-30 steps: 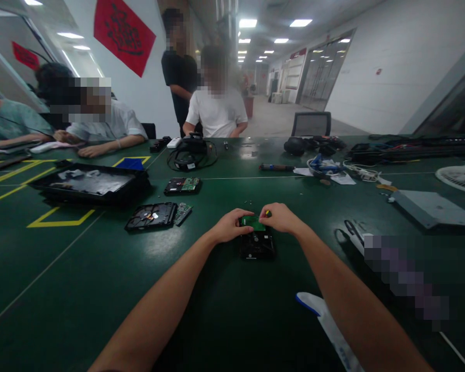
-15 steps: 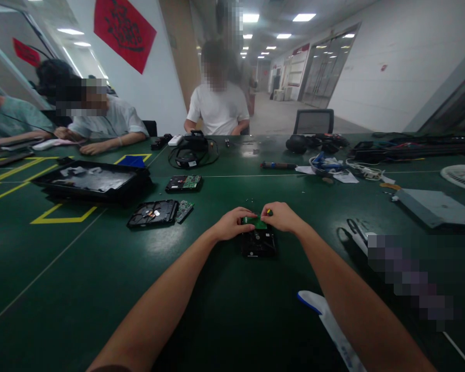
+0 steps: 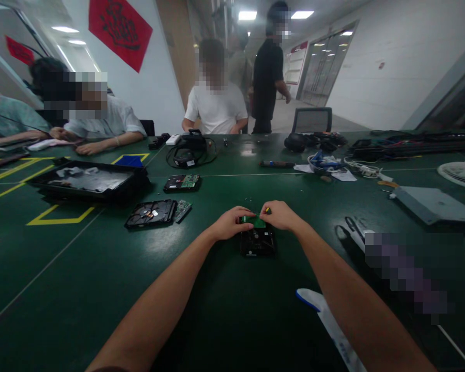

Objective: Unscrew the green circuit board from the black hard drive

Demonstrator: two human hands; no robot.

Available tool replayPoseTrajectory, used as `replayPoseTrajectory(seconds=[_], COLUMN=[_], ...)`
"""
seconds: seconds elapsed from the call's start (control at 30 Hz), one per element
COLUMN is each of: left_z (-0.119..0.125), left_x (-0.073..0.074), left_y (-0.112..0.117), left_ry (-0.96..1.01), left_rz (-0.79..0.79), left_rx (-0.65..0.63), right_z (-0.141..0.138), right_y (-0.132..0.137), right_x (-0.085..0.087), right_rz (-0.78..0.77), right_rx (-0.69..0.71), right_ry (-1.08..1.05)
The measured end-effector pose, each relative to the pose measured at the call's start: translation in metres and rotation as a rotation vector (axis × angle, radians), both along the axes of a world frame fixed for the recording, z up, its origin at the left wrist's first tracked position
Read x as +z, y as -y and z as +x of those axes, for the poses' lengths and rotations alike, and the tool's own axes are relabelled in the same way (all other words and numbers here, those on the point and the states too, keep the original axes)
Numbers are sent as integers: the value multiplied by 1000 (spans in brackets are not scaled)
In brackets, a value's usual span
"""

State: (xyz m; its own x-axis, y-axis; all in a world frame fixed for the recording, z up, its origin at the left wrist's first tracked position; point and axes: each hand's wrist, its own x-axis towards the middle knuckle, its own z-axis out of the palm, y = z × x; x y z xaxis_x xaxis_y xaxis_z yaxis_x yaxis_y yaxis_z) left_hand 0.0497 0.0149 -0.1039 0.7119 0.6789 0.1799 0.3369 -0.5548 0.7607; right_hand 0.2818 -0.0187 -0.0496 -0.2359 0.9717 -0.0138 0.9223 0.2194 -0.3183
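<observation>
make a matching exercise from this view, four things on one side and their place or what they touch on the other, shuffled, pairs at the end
Things
1. left hand
2. flat grey casing
3. right hand
4. black tray

Places and contacts
a. fingers around a small tool with a yellow part
b. on the left side of the green table
c. thumb on the green circuit board
d. on the right side of the green table

Pairs: 1-c, 2-d, 3-a, 4-b
</observation>
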Motion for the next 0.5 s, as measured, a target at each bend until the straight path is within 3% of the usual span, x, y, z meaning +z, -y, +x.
replayPoseTrajectory(seconds=[0.5], left_z=[-1], left_x=[-2], left_y=[-1], left_ry=[29], left_rz=[16], left_rx=[-37], right_z=[0], right_y=[0], right_x=[1], right_rz=[-16], right_rx=[-3], right_ry=[-15])
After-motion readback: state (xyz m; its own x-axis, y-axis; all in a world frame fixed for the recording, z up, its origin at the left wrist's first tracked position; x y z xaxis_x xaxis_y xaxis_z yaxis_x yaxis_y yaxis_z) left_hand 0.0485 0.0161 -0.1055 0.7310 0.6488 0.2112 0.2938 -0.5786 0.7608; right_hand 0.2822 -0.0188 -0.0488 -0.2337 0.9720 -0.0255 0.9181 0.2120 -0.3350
